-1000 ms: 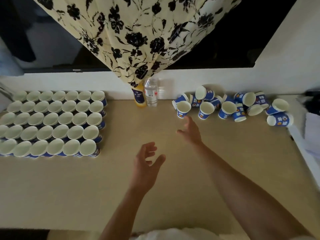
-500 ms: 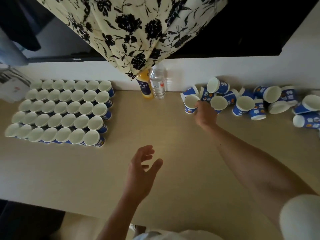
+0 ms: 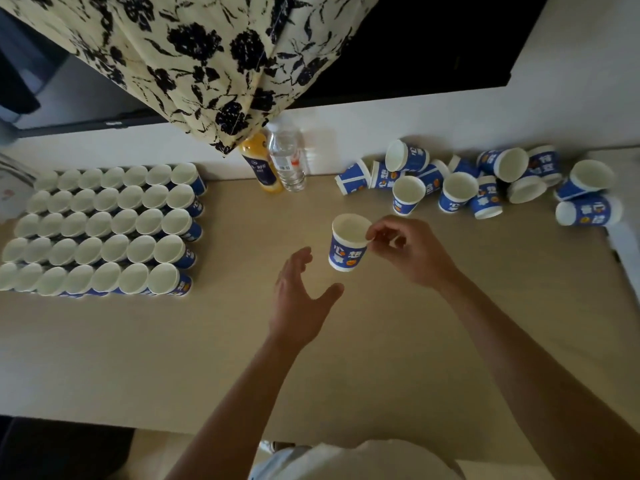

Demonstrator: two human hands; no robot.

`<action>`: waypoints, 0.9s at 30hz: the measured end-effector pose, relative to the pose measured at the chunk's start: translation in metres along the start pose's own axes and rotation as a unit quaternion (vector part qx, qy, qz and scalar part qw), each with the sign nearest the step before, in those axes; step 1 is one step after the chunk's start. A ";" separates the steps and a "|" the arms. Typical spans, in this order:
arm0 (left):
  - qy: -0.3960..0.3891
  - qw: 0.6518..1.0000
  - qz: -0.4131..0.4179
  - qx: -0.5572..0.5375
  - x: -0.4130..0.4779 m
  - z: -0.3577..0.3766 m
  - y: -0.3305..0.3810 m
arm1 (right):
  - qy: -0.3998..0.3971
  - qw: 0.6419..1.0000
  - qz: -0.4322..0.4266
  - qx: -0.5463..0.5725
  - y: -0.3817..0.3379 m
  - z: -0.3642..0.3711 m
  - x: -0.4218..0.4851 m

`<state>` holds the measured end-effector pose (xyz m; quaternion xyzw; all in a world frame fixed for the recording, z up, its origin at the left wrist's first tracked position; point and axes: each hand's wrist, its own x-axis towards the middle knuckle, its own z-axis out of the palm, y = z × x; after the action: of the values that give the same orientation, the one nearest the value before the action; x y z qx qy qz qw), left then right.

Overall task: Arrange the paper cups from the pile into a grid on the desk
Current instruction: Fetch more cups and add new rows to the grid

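My right hand (image 3: pixel 410 252) pinches the rim of a blue and white paper cup (image 3: pixel 348 242), held upright above the middle of the beige desk (image 3: pixel 398 358). Just below and left of that cup, my left hand (image 3: pixel 301 303) hovers with fingers spread and holds nothing. A grid of upright cups (image 3: pixel 104 230), several rows deep, fills the desk's left side. The loose pile of cups (image 3: pixel 485 181) lies at the back right, some upright and some tipped over.
An orange juice bottle (image 3: pixel 259 168) and a clear water bottle (image 3: pixel 287 157) stand at the back centre against the white ledge. A floral curtain (image 3: pixel 207 57) hangs over them. A white raised surface (image 3: pixel 627 244) borders the desk's right edge.
My right hand reached the pile, took one cup by its rim and drew it back toward the desk's middle. My left hand rose slightly toward the cup.
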<state>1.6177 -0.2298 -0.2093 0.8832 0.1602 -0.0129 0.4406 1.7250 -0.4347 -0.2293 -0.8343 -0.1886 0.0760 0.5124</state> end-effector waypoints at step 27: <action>0.039 0.996 0.020 -0.082 -0.016 -0.005 0.021 | 0.284 0.912 0.275 -0.109 0.106 0.021 0.077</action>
<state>1.6082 -0.2419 -0.1867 0.8467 0.1603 0.0432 0.5056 1.8144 -0.4300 -0.3270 -0.8905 0.1942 -0.0470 0.4088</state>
